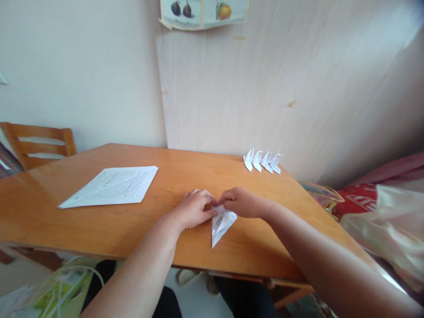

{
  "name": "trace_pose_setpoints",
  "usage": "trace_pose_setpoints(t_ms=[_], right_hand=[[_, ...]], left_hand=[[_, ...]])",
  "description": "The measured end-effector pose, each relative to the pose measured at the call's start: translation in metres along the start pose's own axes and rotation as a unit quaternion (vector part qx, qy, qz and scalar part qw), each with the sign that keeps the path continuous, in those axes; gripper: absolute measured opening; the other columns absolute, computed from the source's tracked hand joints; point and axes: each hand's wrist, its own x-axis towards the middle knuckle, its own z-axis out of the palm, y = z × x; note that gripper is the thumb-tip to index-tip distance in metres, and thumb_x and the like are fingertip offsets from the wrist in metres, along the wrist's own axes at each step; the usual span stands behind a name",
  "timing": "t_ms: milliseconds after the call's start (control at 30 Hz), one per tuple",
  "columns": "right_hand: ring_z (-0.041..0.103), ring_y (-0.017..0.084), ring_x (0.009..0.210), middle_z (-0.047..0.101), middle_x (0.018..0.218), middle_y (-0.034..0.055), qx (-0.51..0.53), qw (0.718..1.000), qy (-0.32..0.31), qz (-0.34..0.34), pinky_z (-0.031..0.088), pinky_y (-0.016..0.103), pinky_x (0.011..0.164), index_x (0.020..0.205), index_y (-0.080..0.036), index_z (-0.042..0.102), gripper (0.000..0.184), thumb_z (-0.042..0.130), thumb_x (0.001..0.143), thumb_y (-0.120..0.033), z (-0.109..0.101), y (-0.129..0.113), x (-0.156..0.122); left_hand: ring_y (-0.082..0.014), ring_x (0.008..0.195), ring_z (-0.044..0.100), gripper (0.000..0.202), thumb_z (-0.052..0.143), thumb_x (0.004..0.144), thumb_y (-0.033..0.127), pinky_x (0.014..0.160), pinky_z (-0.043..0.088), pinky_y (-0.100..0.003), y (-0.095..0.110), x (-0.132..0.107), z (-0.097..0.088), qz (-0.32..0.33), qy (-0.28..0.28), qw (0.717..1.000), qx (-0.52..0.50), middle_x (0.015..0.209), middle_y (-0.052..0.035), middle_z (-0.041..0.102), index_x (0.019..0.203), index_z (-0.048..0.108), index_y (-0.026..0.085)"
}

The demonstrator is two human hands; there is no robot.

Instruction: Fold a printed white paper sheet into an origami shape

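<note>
A partly folded piece of printed white paper (221,223) lies on the wooden table in front of me, its narrow point toward the near edge. My left hand (198,207) presses on its left upper side, with thumb and fingers closed on the paper. Curled fingers of my right hand (240,202) pinch its upper edge from the right. Both sets of fingertips meet close together at the far end, and the exact fold between them is hidden. Several folded paper figures (261,161) stand in a row near the table's back right.
A stack of printed sheets (112,185) rests on the table (185,170) to the left. Behind the table is a wall panel (215,97). A wooden chair (43,141) stands at the far left; bags (387,216) crowd the right side.
</note>
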Motion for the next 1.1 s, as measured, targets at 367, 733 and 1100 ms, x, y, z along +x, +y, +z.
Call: trace_pose_setpoints(t_ms=[367,733,1100], right_hand=[[0.051,0.011,0.062,0.057,0.068,-0.0042,0.198,0.98,0.01,-0.022,0.038,0.021,0.055,0.079,-0.018,0.062,0.004,0.059,0.077,-0.016,0.03,0.02,0.01],[0.053,0.011,0.066,0.058,0.073,-0.0037,0.223,0.972,-0.041,-0.054,0.04,0.021,0.058,0.085,-0.018,0.061,0.014,0.056,0.074,-0.011,0.021,0.017,0.002],[0.056,0.013,0.069,0.063,0.077,-0.001,0.192,0.978,-0.055,-0.064,0.041,0.021,0.058,0.088,-0.017,0.065,0.017,0.058,0.073,-0.012,0.023,0.02,0.005]], left_hand=[[-0.0258,0.113,0.057,0.023,0.067,0.088,0.041,0.097,0.042,-0.04,0.001,-0.002,-0.004,0.007,-0.008,1.0,-0.013,0.114,-0.002,0.066,0.108,0.069,0.03],[-0.0207,0.1,0.064,0.019,0.056,0.086,0.019,0.09,0.05,-0.034,0.019,-0.011,-0.013,-0.074,0.048,0.986,-0.145,0.105,-0.003,0.071,0.101,0.066,0.022],[-0.0181,0.102,0.059,0.024,0.049,0.085,0.008,0.095,0.049,-0.033,0.062,-0.065,-0.029,-0.009,0.022,0.993,-0.119,0.106,-0.0015,0.061,0.091,0.064,0.026]])
